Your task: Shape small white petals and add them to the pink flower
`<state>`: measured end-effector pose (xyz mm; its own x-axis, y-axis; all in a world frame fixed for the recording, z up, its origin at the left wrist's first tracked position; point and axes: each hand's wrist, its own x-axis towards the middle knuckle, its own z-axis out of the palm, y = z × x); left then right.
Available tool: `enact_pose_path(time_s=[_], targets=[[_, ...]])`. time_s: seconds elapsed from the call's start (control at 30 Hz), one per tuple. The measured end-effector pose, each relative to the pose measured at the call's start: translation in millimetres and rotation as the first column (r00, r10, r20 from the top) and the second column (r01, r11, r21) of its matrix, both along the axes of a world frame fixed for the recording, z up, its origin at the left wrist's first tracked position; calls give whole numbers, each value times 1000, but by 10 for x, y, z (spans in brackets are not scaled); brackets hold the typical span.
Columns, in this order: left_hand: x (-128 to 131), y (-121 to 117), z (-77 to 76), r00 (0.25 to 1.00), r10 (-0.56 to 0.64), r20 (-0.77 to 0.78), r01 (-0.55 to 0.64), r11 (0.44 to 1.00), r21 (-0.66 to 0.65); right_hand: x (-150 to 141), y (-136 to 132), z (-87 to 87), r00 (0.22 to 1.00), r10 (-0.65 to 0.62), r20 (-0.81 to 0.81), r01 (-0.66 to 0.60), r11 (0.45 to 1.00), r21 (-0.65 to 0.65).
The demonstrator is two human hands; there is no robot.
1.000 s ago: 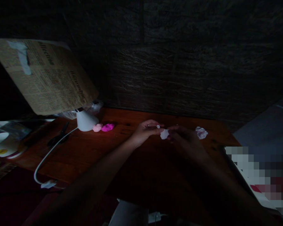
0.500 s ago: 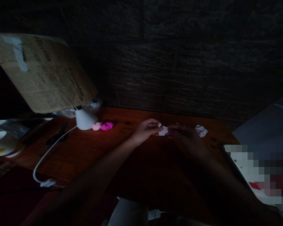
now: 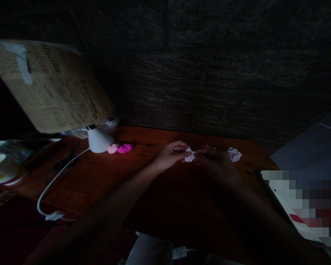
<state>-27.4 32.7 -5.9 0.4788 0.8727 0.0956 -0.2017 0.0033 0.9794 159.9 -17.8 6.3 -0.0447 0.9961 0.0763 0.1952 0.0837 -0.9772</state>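
Over the wooden table [image 3: 154, 140], my left hand [image 3: 171, 154] pinches the left edge of a small, thin white piece [image 3: 190, 156], which looks crumpled or soft. The fingers of my right hand [image 3: 217, 162] are closed on its right edge. In the dim light I cannot tell whether the piece is paper or clay. A ruffled whitish piece [image 3: 234, 154] lies to the right of my right hand. Small pink bits [image 3: 206, 146] rest just behind that hand. Farther left sit a pale pink lump [image 3: 113, 148] and a magenta lump [image 3: 125, 148], side by side.
A lamp with a newsprint shade [image 3: 60, 88] and white base [image 3: 99, 140] stands at left, its cord [image 3: 51, 186] hanging over the table edge. Dark scissors [image 3: 67, 158] and a white cup [image 3: 0, 167] are farther left. A dark brick-patterned wall [image 3: 182, 73] rises behind.
The white piece has shifted slightly and turned between my fingers. More of the pink bits shows behind my right hand. The view has moved a little.
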Motion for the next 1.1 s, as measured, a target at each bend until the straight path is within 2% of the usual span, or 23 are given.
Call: enact_pose_path(time_s=[0.1,0.27,0.4,0.53,0.63,0.8,0.93,1.03,1.1], targets=[[4,-1,-28,1000,-2,-31,3,1000,12,6,5,-8,996,2,89,-5,1000,26],[17,-7,-49,999,13,-46,-12,1000,15,12,21,-50,992,-11,122,2,998,70],[42,-18,-45,1000,10,-24,-10,1000,29,-23,13,-62,975,-109,195,72,980,188],[74,-31,-32,998,29,-54,-27,999,33,-75,-30,-13,911,-212,352,110,951,290],[93,-43,-11,997,50,-50,-49,998,30,-102,-61,18,872,-287,397,135,919,370],[96,-61,35,999,51,-8,-51,999,10,-153,-110,32,869,-339,361,180,895,408],[50,-59,94,998,51,47,-51,999,-5,-83,-115,86,869,-412,276,276,864,420],[-20,-41,136,996,64,68,-64,998,0,60,-75,149,856,-472,212,382,852,359],[-56,-23,131,998,65,20,-66,998,18,126,-45,175,894,-427,134,379,881,283]])
